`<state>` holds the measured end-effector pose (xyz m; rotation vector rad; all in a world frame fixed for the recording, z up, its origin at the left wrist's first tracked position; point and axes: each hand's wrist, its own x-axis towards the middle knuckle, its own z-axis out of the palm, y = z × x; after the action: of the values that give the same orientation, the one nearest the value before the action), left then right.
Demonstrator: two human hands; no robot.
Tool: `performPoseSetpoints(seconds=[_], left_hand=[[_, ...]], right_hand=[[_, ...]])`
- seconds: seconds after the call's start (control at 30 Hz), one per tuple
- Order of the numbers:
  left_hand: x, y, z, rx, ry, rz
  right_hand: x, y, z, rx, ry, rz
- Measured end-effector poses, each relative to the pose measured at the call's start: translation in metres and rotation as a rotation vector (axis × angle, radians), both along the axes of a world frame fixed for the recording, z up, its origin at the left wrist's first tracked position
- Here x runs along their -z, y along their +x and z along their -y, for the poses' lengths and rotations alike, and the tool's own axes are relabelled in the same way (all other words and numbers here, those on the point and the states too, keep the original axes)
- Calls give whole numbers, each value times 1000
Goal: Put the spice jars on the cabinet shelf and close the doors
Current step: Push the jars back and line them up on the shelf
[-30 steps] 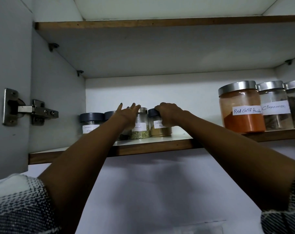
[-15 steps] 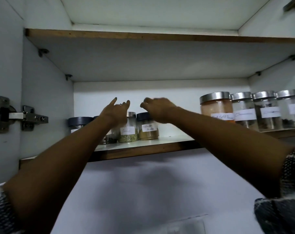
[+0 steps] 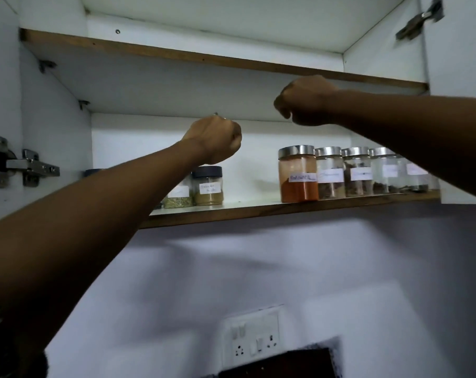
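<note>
Small dark-lidded spice jars stand on the lower cabinet shelf (image 3: 258,211): a tan powder jar (image 3: 207,186) and a green herb jar (image 3: 177,196), partly hidden by my left forearm. To the right stands a row of taller silver-lidded jars, starting with the red chilli powder jar (image 3: 297,174). My left hand (image 3: 214,139) hovers above the small jars, fingers curled, holding nothing. My right hand (image 3: 305,100) is higher, in front of the upper shelf, also curled and empty.
Both cabinet doors are swung open: a hinge (image 3: 24,165) shows on the left door, another hinge (image 3: 419,19) at the upper right. The upper shelf (image 3: 176,54) spans above. On the wall below sits a switch and socket plate (image 3: 254,336).
Both hands have let go of the small jars and lifted away from them, the right hand rising and moving right. The view has shifted so more of the silver-lidded jars show.
</note>
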<state>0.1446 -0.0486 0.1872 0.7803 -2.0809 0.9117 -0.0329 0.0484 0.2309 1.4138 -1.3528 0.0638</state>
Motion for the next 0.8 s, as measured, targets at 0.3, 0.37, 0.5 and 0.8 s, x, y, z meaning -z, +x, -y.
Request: performPoseSetpoints(seconds=[0.3, 0.37, 0.5, 0.8], left_hand=[[-2, -66, -36, 36, 187, 122], [-5, -86, -39, -3, 214, 149], [-8, -119, -43, -66, 262, 152], [0, -145, -44, -23, 359, 87]], right_hand=[[18, -65, -16, -137, 92, 324], [21, -80, -12, -131, 177, 404], [30, -106, 1, -128, 283, 471], [44, -136, 22, -302, 276, 477]])
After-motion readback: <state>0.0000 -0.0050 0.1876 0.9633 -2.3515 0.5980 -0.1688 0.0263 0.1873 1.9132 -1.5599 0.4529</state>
